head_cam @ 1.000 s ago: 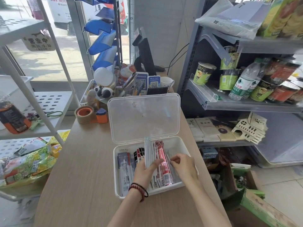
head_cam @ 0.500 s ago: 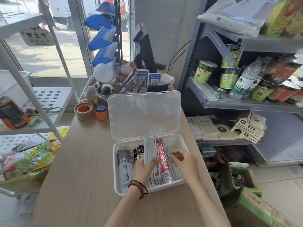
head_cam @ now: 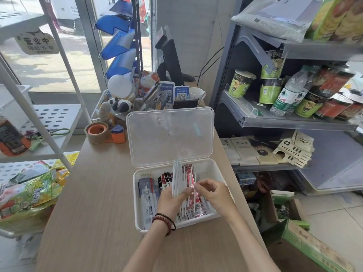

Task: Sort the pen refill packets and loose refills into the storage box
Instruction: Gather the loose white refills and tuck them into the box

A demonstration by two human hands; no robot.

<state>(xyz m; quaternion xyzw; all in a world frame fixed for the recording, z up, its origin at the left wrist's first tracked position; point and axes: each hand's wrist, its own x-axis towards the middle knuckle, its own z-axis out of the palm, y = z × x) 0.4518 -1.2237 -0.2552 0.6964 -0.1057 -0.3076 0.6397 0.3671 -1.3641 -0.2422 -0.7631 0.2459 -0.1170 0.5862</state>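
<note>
- Head view: the storage box [head_cam: 218, 169] sits open on the wooden worktop [head_cam: 94, 193], its clear lid [head_cam: 170, 136] tilted back, and both hands work inside it.
- The left hand [head_cam: 170, 200] has its grip closed around a bundle of loose refills [head_cam: 178, 179] — thin white sticks held upright, rising above the box rim near the middle of the box.
- The right hand [head_cam: 214, 193] pinches one thin refill [head_cam: 194, 190] at the right edge of that bundle; finger and thumb are closed on it.
- Refill packets [head_cam: 147, 193] already lie flat in the left part of the box, with red-printed packets [head_cam: 196, 205] under the hands.
- The step in hand looks like gathering and straightening the loose refills into one group — late in the sorting, since no packet or refill shows on the worktop outside the box.
- Next the bundle needs laying down lengthwise in the free space on the right, kept together so the sticks do not scatter across the packets.
</note>
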